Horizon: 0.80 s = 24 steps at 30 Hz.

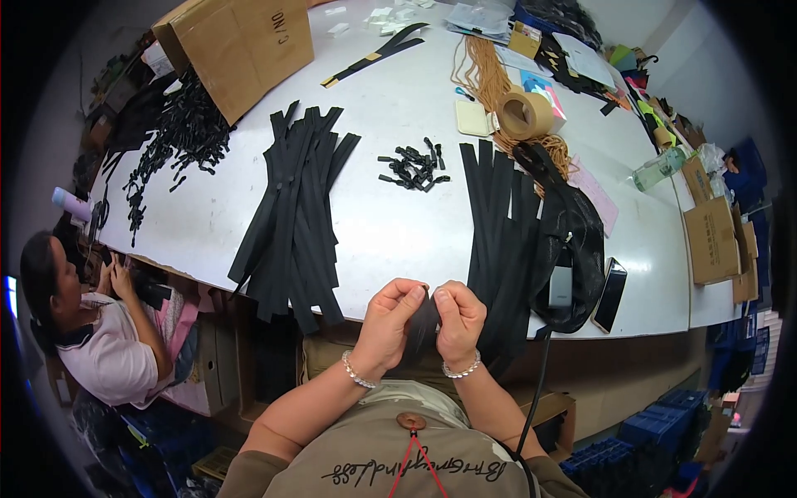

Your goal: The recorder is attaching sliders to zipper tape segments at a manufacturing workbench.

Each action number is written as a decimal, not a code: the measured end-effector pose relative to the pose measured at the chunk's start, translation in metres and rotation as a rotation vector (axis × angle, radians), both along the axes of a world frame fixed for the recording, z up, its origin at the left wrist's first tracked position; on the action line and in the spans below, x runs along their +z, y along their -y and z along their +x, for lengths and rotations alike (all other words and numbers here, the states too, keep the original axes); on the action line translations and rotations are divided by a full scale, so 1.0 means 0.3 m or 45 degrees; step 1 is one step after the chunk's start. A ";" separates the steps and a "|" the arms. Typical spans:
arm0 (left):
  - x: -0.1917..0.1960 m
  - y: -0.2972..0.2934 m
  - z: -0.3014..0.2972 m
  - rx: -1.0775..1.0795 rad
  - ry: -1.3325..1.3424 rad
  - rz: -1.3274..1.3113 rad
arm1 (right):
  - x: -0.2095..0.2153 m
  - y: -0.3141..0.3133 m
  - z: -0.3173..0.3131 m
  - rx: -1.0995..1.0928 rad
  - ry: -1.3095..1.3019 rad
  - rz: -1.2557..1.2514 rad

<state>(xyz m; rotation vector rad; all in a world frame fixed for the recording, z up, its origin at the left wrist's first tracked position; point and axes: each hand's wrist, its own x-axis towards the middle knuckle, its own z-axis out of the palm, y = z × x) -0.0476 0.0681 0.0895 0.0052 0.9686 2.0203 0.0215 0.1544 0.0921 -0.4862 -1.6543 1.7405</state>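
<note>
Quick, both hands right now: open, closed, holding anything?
Left hand: closed, pinching the black strip.
Right hand: closed, pinching the same black strip.

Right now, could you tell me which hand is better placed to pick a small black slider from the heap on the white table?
Probably the left hand: the slider heap lies nearer it.

Bright, even overhead light; dark, warped fisheye rim.
</note>
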 end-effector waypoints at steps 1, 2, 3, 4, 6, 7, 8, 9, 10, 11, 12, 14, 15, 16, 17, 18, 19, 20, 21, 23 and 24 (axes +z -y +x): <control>0.000 -0.005 0.006 0.002 0.002 0.001 | -0.011 0.008 -0.003 -0.107 -0.031 0.008; -0.002 -0.009 0.010 0.032 0.073 0.018 | -0.020 0.018 -0.006 -0.104 -0.030 0.008; -0.004 -0.012 0.011 0.062 0.143 0.035 | -0.027 0.028 -0.012 -0.195 -0.025 -0.008; -0.008 -0.017 0.010 0.064 0.142 0.035 | -0.036 0.035 -0.017 -0.286 -0.020 -0.024; -0.019 -0.029 0.003 0.224 0.096 0.059 | -0.067 0.039 -0.032 -0.327 -0.070 -0.037; -0.020 -0.032 -0.001 0.225 0.095 0.060 | -0.079 0.039 -0.037 -0.371 -0.119 -0.049; -0.022 -0.034 -0.004 0.237 0.116 0.062 | -0.085 0.039 -0.040 -0.369 -0.120 -0.049; -0.022 -0.034 -0.007 0.252 0.137 0.063 | -0.090 0.041 -0.043 -0.375 -0.147 -0.090; -0.021 -0.035 -0.007 0.257 0.136 0.064 | -0.093 0.042 -0.044 -0.380 -0.173 -0.132; -0.020 -0.038 -0.007 0.274 0.143 0.050 | -0.093 0.042 -0.046 -0.375 -0.173 -0.132; -0.018 -0.042 -0.006 0.291 0.149 0.038 | -0.091 0.040 -0.047 -0.359 -0.214 -0.301; -0.020 -0.052 -0.006 0.308 0.164 0.019 | -0.098 0.034 -0.044 -0.336 -0.254 -0.468; -0.023 -0.056 -0.008 0.320 0.178 -0.004 | -0.106 0.027 -0.042 -0.302 -0.209 -0.470; -0.034 -0.058 -0.011 0.326 0.175 -0.001 | -0.110 0.023 -0.042 -0.269 -0.164 -0.472; -0.052 -0.062 -0.016 0.329 -0.024 -0.046 | -0.109 0.023 -0.041 -0.263 -0.166 -0.471; -0.063 -0.065 -0.021 0.331 -0.223 -0.093 | -0.092 0.027 -0.043 -0.179 -0.051 -0.392; -0.070 -0.069 -0.024 0.336 -0.226 -0.093 | -0.083 0.028 -0.046 -0.096 0.064 -0.312; -0.076 -0.076 -0.024 0.361 -0.249 -0.048 | -0.086 0.028 -0.048 -0.091 0.061 -0.312; -0.075 -0.088 -0.024 0.380 -0.272 0.000 | -0.089 0.024 -0.046 -0.098 0.052 -0.353; -0.069 -0.105 -0.026 0.385 -0.257 0.044 | -0.094 0.013 -0.045 -0.113 0.034 -0.435; -0.052 -0.108 -0.033 0.287 -0.227 0.037 | -0.092 0.002 -0.049 -0.163 -0.017 -0.533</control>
